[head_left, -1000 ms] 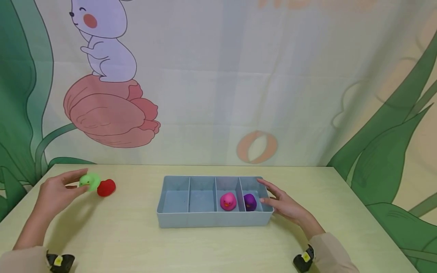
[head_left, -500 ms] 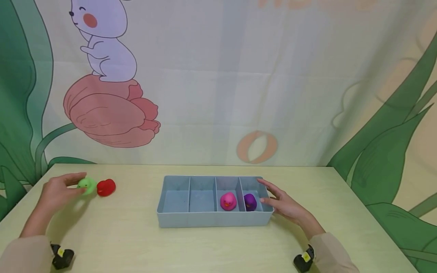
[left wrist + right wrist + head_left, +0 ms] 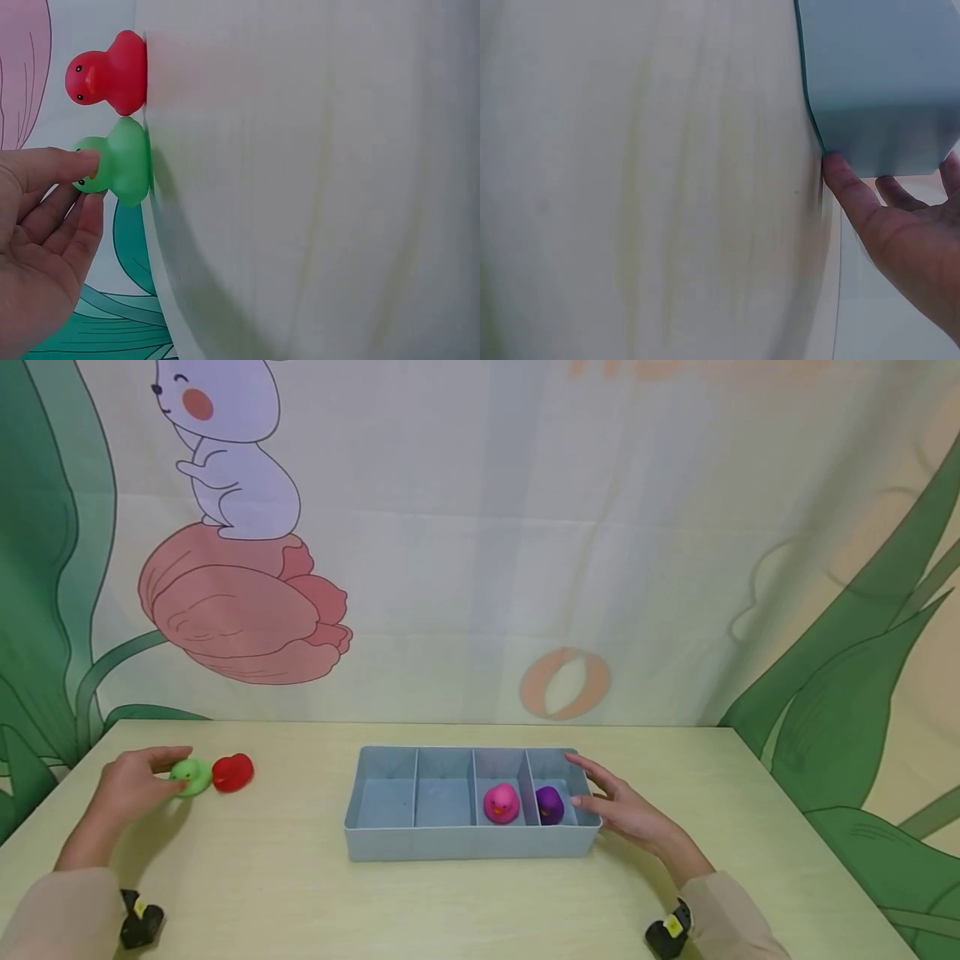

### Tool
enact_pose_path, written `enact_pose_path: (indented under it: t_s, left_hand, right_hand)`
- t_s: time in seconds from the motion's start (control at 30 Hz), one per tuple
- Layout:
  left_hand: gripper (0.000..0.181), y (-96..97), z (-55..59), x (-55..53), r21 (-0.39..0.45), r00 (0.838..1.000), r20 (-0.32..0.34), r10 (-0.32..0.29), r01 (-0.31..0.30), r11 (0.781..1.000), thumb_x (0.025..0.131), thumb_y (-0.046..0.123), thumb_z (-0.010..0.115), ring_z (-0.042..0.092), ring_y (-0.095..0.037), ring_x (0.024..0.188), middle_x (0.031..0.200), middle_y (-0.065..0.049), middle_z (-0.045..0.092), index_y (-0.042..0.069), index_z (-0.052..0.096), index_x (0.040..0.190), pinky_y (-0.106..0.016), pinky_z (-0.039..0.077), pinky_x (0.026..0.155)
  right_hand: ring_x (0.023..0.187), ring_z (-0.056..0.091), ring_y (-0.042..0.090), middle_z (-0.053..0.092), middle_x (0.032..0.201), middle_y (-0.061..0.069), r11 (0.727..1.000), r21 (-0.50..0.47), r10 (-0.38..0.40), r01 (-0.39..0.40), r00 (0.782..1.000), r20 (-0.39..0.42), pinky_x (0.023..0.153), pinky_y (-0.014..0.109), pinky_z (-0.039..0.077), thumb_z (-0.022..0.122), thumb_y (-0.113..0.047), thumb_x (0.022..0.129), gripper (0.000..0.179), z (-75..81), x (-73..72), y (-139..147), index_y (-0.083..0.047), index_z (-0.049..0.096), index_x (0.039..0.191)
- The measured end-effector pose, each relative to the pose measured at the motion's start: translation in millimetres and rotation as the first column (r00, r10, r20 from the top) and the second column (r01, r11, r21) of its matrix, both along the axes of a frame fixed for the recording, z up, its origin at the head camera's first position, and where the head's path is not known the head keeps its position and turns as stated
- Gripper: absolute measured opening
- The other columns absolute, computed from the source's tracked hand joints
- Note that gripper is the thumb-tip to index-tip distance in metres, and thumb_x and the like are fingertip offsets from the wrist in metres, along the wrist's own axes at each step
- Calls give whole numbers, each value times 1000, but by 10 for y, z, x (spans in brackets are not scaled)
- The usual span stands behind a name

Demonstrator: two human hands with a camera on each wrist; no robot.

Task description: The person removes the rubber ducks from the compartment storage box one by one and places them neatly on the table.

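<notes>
My left hand (image 3: 135, 787) pinches a green rubber duck (image 3: 197, 776) at its head, between thumb and fingers. In the left wrist view the flat base of the green duck (image 3: 129, 169) is right at the tabletop, beside a red rubber duck (image 3: 124, 71). My right hand (image 3: 633, 812) lies against the right end of a blue-grey divided box (image 3: 465, 843), fingers spread, index finger and thumb at the rim. In the right wrist view the fingertips touch the end wall of the box (image 3: 885, 135). A pink duck (image 3: 501, 802) and a purple duck (image 3: 550, 805) sit in its two right-hand compartments.
The pale wooden table (image 3: 300, 893) holds the box near its back, a little right of centre. Behind the table hangs a printed curtain (image 3: 420, 568) with a cartoon animal and plants. A black wrist camera (image 3: 141, 922) is strapped below each hand.
The left hand has lowered the green duck to the table, to the left of the red duck. The right hand and the box have not moved.
</notes>
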State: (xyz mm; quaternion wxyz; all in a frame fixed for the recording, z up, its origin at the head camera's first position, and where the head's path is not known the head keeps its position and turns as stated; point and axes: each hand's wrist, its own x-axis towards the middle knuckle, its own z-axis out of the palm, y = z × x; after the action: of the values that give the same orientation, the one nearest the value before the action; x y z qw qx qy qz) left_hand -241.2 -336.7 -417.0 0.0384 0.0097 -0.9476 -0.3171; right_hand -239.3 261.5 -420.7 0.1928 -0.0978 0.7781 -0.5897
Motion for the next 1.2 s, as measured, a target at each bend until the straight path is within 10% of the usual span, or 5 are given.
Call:
enact_pose_path:
  t_s: [0.4, 0.7, 0.97, 1.1, 1.2]
  left_hand:
    - [52, 1, 16, 5, -1, 999, 34, 4, -4, 1000, 80, 0, 60, 34, -55, 110, 123, -41, 39, -14, 41, 126, -61, 38, 84]
    - [58, 32, 95, 56, 19, 998, -65, 25, -23, 1000, 82, 6, 61, 46, -54, 105, 127, -38, 38, -10, 36, 132, -56, 43, 82]
    - [63, -309, -556, -339, 56, 961, -264, 78, -65, 996, 83, 38, 63, 54, -16, 111, 129, -12, 52, 21, 39, 140, -12, 47, 73]
    - [56, 154, -132, -27, 109, 949, -313, 43, -10, 994, 84, 22, 66, 49, 9, 101, 124, -16, 55, 9, 45, 135, -6, 44, 73]
    - [54, 490, 157, 186, 161, 948, -317, 33, 19, 987, 83, 13, 67, 54, 0, 99, 120, -21, 56, 0, 46, 131, -11, 46, 74]
  right_hand:
    - [134, 5, 46, -7, 152, 14, 1000, -5, 3, -3, 1000, 0, 94, 63, 30, 56, -16, 90, 66, 8, 6, -3, -22, 20, 145]
    - [134, 3, 47, -8, 151, 15, 1000, -11, 10, -10, 1000, 0, 95, 64, 29, 57, -18, 89, 67, -5, 0, 10, -21, 21, 145]
    - [134, 5, 46, -6, 152, 14, 1000, -11, 15, -15, 1000, 2, 95, 62, 29, 56, -16, 90, 65, -4, -10, 16, -22, 21, 145]
    - [134, 4, 45, -6, 152, 13, 1000, -14, 13, -13, 1000, 5, 95, 63, 28, 57, -18, 90, 66, -13, -12, 17, -23, 21, 145]
    - [134, 4, 46, -6, 152, 14, 1000, -13, 13, -13, 1000, 5, 95, 63, 29, 57, -18, 90, 66, -11, -10, 17, -23, 21, 145]
